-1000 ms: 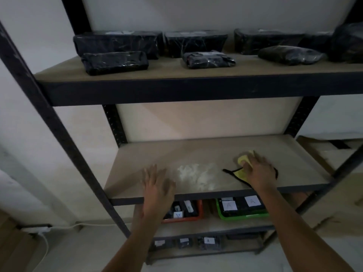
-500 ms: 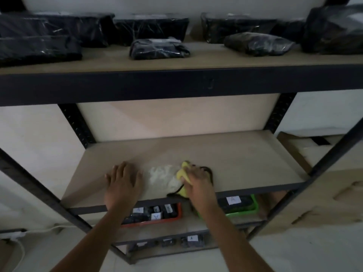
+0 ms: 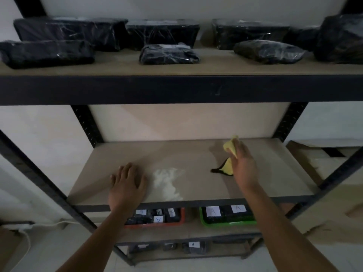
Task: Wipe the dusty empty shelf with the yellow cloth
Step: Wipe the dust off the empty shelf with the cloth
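The empty middle shelf (image 3: 196, 156) is a tan board in a black metal frame. A patch of white dust (image 3: 167, 183) lies on it near the front, left of centre. My left hand (image 3: 126, 186) rests flat on the board just left of the dust, fingers spread. My right hand (image 3: 242, 165) grips the yellow cloth (image 3: 230, 147), which has a black edge, and holds it raised over the right half of the shelf; one corner hangs down toward the board. The cloth is well right of the dust.
The upper shelf (image 3: 176, 89) carries several black plastic-wrapped packages (image 3: 169, 54). Below, an orange tray (image 3: 157, 217) and a green tray (image 3: 227, 214) hold labelled black items. Black uprights (image 3: 39, 183) flank the shelf. A white cable (image 3: 25, 228) lies on the floor at left.
My right hand has lifted the cloth away from the dust patch and carried it right and back. The dust patch now looks pushed narrower. My left hand stays on the shelf.
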